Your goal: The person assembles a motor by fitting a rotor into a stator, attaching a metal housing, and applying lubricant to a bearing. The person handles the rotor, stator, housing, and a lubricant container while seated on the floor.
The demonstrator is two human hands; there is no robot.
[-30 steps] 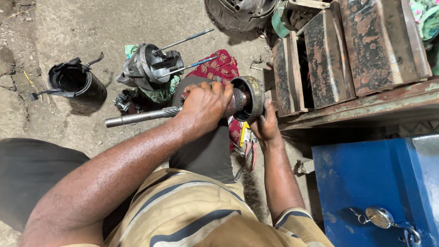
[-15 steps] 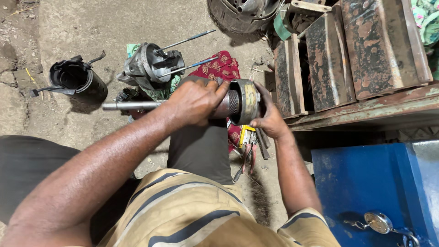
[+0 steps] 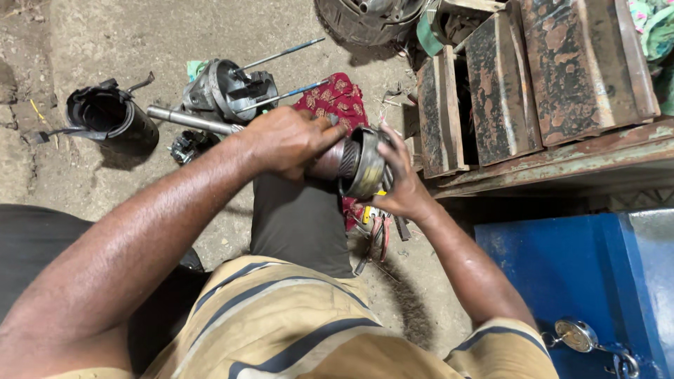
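Greasy armature (image 3: 349,163) with long steel shaft (image 3: 191,120) lies level above the knee.

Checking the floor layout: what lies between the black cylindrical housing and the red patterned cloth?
In the head view, a grey metal motor end housing with two long bolts sits between the black housing and red cloth.

Blue metal box (image 3: 569,281) at lower right, landmark. Rusty metal trays (image 3: 540,77) stand above it on a worn ledge. Red patterned cloth (image 3: 337,102) lies up-left of the box; grey motor housing (image 3: 225,88) further left; black cylindrical casing (image 3: 112,116) farthest left, on concrete floor (image 3: 105,35).
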